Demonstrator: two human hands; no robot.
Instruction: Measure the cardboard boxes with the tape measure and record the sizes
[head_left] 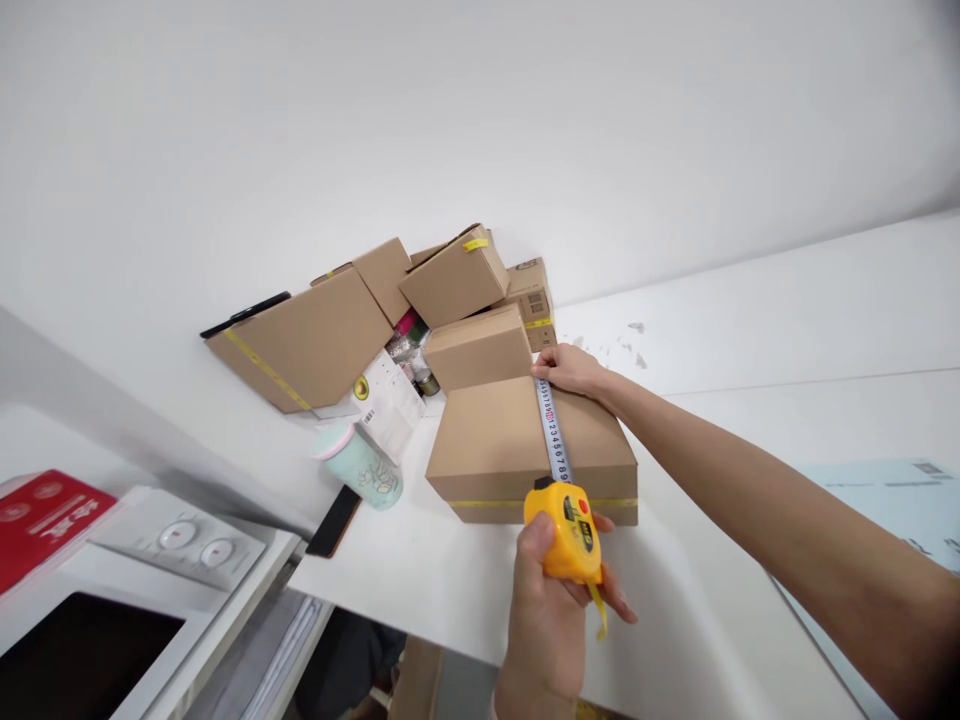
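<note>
A brown cardboard box [495, 435] lies on the white table, yellow tape along its near side. My left hand [551, 610], palm up, is closed around the yellow case of a tape measure [574, 535] at the box's near edge. From the case, the metal blade [556, 440] runs out across the box's top to its far edge. There my right hand [566, 368] pinches the blade's end, its fingers closed and partly hidden. A yellow wrist strap [600, 610] hangs from the case.
More cardboard boxes [457, 280] are stacked against the wall behind, with a large one [315, 335] leaning at left. A mint tumbler [364, 465] stands near a dark flat object [334, 520]. A microwave [172, 560] sits lower left; a light-blue sheet [877, 510] lies at right.
</note>
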